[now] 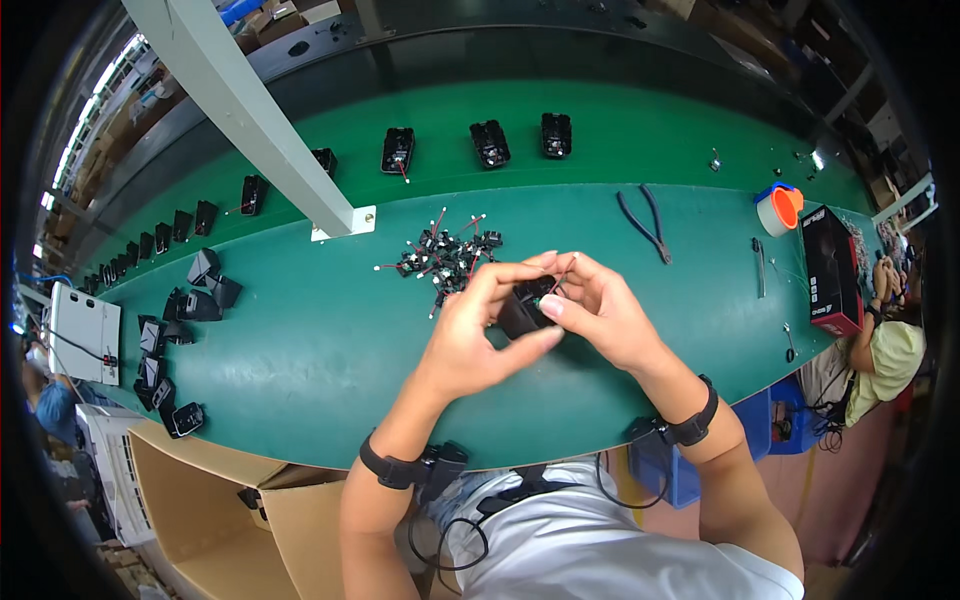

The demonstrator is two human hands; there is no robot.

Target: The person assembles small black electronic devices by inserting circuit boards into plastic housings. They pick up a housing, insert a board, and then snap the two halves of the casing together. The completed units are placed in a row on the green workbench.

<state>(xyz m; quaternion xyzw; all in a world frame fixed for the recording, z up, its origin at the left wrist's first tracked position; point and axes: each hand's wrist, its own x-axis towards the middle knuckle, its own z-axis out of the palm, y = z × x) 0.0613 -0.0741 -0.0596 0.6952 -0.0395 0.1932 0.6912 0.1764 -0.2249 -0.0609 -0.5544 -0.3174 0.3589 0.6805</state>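
Observation:
Over the middle of the green table, my left hand [471,335] is closed round a small black plastic housing [518,312], gripping its left side. My right hand [607,312] holds the same housing from the right, thumb pressed at its open top beside a small green spot. A thin reddish wire [566,272] sticks up by the right fingertips; what its end joins is hidden. Just beyond my left hand lies a pile of small black parts with red wires and white connectors [445,258]. The housing's inside is mostly covered by my fingers.
Blue-handled pliers [646,222] lie right of the pile. Black housings [490,143] line the green belt beyond; more black shells [200,305] sit at left. A grey post [250,120] rises from the table. An orange-and-white cup [780,210] and a black box [828,270] stand at right.

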